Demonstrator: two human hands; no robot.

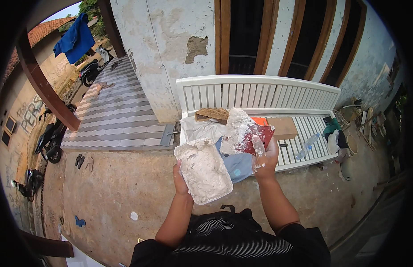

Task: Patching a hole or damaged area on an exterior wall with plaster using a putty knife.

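A white rectangular tub [204,170] full of pale, lumpy paste is in my left hand [181,180], fingers wrapped on its left side. My right hand [264,160] grips a red flat scraper [263,139] heavily smeared with the same white paste, held above and to the right of the tub. White smears coat my right thumb. Behind both, on the white slatted bench [260,84], lie a grey cloth [197,127], a blue-grey cloth [237,169], a brown box [282,127] and a plastic bottle [308,146].
A steel trowel [166,135] lies on the tiled porch edge [108,142]. Left are sandals [80,161], scooters [51,142] and a post [51,93] with a blue cloth [73,38] hanging nearby. Buckets and wood scraps [357,120] lie right of the bench, before a peeling wall [157,53].
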